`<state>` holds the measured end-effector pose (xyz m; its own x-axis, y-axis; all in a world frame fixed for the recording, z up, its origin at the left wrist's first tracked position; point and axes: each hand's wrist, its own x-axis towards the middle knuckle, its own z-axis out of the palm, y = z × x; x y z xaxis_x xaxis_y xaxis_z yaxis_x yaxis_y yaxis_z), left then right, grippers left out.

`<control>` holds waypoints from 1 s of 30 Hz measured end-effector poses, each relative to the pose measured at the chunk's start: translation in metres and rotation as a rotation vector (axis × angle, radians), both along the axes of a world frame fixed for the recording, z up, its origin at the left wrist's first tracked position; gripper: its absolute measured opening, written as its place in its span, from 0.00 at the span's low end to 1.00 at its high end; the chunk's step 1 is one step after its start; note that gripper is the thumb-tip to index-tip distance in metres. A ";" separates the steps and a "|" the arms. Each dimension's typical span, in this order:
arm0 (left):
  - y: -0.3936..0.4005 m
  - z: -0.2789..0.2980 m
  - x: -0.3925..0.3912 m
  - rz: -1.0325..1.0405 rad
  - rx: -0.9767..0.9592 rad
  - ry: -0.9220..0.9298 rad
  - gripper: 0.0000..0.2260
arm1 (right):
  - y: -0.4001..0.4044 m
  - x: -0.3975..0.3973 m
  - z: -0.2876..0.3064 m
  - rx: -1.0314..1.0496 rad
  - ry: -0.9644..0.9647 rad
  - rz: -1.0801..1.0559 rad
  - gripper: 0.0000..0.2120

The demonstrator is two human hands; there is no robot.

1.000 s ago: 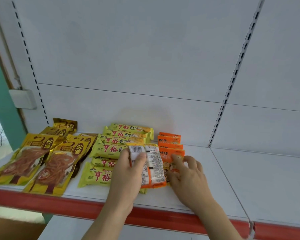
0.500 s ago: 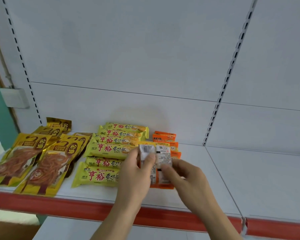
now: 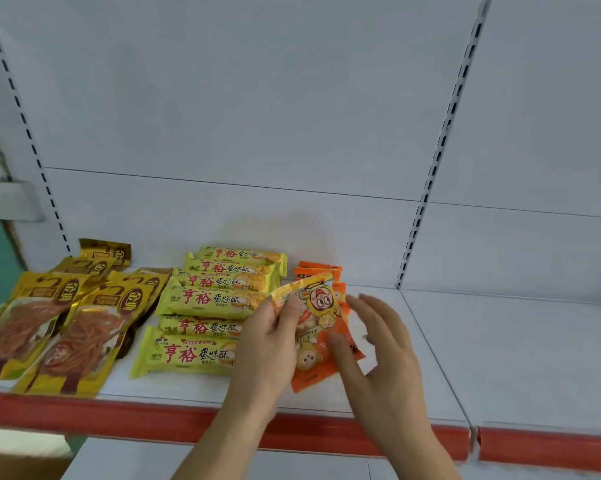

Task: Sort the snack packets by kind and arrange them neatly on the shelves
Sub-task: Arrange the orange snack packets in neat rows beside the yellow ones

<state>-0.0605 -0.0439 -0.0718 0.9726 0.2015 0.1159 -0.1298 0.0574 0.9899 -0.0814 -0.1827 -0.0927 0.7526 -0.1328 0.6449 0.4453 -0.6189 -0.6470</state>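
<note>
Head view: left hand (image 3: 264,344) pinching orange packet (image 3: 321,336) at far-left corner, grip clamped on it, thumb on front. Packet lying printed face up, cartoon showing, long axis running far-left to near-right, near end pointing toward shelf lip. Right hand (image 3: 378,348) hovering just right of packet, fingers spreading apart, gripping nothing. Packet sitting over shelf (image 3: 413,358), right of yellow bar packets (image 3: 202,299), long axes running left-right. More orange packets (image 3: 318,270) stacking farther back. Gold pouches (image 3: 60,327) lying far left.
</note>
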 end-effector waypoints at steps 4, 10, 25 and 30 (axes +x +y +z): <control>0.003 0.008 0.001 -0.071 -0.106 0.037 0.16 | -0.002 -0.005 0.012 0.216 0.293 0.276 0.25; 0.009 0.006 -0.001 -0.117 0.037 0.018 0.18 | -0.016 0.005 0.018 0.373 0.227 0.129 0.17; 0.003 -0.003 -0.004 0.009 0.068 0.119 0.09 | -0.014 0.004 0.020 0.300 0.381 0.136 0.27; -0.005 -0.006 -0.014 0.013 0.593 -0.066 0.15 | -0.009 0.002 0.001 0.197 0.366 0.106 0.18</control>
<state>-0.0743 -0.0489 -0.0780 0.9575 0.0957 0.2721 -0.1889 -0.5050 0.8422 -0.0796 -0.1918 -0.0915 0.9433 -0.1359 0.3028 0.2189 -0.4310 -0.8754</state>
